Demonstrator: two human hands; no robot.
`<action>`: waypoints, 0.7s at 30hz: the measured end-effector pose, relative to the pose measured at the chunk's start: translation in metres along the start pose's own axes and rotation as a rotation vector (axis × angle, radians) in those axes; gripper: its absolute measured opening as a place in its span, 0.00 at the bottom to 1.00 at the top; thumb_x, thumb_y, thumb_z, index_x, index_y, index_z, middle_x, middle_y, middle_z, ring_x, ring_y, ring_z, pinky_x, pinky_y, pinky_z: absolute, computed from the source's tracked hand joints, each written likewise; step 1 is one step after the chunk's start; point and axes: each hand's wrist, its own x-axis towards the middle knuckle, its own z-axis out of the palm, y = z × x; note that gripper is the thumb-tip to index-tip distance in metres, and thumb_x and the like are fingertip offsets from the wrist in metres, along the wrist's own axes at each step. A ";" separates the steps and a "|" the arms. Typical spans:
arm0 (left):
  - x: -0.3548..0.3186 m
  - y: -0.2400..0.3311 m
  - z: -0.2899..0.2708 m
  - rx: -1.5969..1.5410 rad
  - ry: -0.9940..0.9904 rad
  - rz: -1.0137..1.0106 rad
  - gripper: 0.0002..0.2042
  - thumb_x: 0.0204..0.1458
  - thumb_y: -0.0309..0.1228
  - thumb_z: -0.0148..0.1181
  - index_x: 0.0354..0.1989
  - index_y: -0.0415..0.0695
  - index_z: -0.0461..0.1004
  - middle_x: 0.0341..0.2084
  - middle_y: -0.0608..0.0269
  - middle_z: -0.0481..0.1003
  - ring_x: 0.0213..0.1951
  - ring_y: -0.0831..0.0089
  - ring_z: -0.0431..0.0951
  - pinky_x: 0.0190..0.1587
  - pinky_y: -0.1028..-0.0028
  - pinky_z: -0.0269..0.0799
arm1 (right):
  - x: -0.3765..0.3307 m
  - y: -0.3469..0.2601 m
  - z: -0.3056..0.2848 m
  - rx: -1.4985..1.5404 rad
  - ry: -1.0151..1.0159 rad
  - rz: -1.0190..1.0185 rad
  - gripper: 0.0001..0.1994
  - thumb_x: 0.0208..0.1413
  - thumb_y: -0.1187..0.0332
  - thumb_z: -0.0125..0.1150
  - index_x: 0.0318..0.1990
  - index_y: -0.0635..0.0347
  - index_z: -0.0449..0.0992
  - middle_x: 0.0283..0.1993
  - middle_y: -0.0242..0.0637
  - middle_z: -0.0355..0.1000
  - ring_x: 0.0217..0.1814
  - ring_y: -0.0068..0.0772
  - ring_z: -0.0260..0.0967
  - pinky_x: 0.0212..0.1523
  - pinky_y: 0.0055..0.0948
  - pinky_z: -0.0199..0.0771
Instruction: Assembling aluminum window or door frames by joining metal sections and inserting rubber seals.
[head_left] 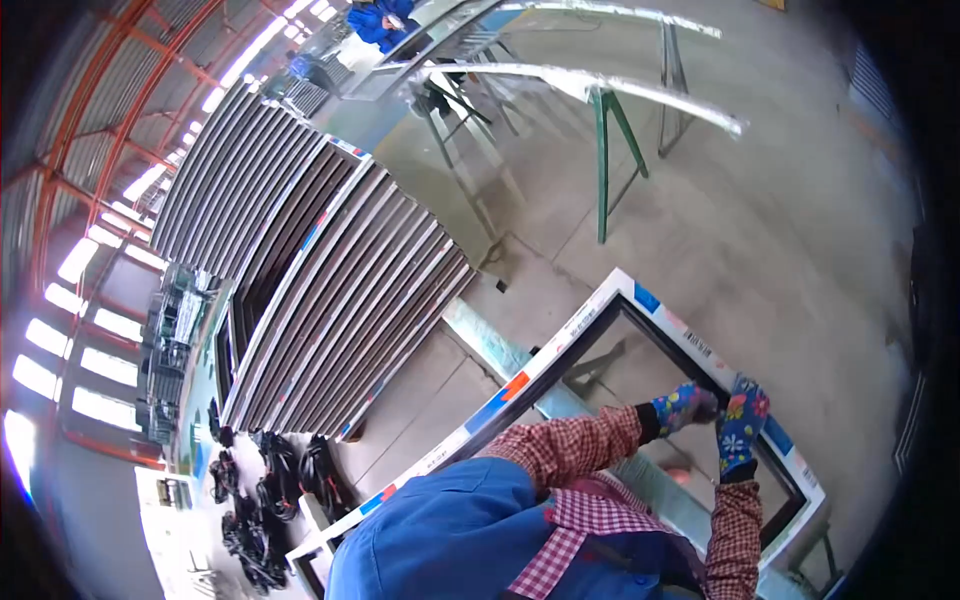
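White frame: I have the large rectangular white frame with blue and orange printed patches (pixel 490 410) in front of the body, running from near left to far right, over the pale, greenish beam (pixel 485 340).
Left hand: From here I see the left hand in a flowered glove (pixel 685 410) bent inward beside the frame's right side; its fingertips are hidden, so I can't tell whether that grip holds anything.
Right hand: The right hand in a blue flowered glove (pixel 740 420) lies over that same side, next to the left; I can't tell how far its grip is closed.
Black inner edge: With both hands bunched together, I'd worry that uneven pressure could kink or lift the thin black inner edge (pixel 668 337), or trap glove fabric against it.
Pale beam: A hard sideways push could skid the frame along the beam, since I see no hand steadying its left end.
Frame stack: Swinging the frame far left could knock the tall stack of grey and white frames (pixel 355 290), scuffing both.
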 end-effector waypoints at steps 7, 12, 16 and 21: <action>-0.013 0.062 0.032 1.799 0.241 1.431 0.25 0.42 0.36 0.60 0.50 0.39 0.71 0.41 0.56 0.77 0.49 0.59 0.75 0.59 0.60 0.62 | 0.009 -0.004 -0.006 0.247 0.298 -0.019 0.18 0.49 0.60 0.59 0.44 0.62 0.70 0.42 0.45 0.67 0.47 0.48 0.65 0.50 0.44 0.63; 0.031 0.059 0.013 2.059 0.084 1.297 0.06 0.44 0.35 0.56 0.29 0.50 0.70 0.25 0.69 0.70 0.33 0.68 0.74 0.37 0.71 0.64 | 0.013 -0.007 -0.011 0.307 0.198 0.026 0.21 0.51 0.56 0.59 0.45 0.64 0.70 0.44 0.48 0.68 0.49 0.51 0.65 0.50 0.45 0.64; 0.039 0.060 0.012 1.996 -0.088 1.226 0.09 0.41 0.34 0.58 0.30 0.45 0.71 0.27 0.62 0.72 0.34 0.61 0.75 0.36 0.67 0.70 | 0.010 0.000 -0.005 0.230 0.251 0.002 0.21 0.51 0.57 0.61 0.46 0.64 0.70 0.44 0.47 0.69 0.48 0.49 0.66 0.51 0.43 0.64; 0.039 0.066 0.008 1.975 -0.168 1.171 0.09 0.43 0.33 0.57 0.32 0.44 0.72 0.28 0.61 0.73 0.35 0.60 0.75 0.35 0.67 0.70 | 0.013 -0.005 -0.004 0.270 0.117 0.073 0.22 0.53 0.56 0.57 0.48 0.64 0.70 0.49 0.48 0.68 0.55 0.50 0.64 0.57 0.44 0.62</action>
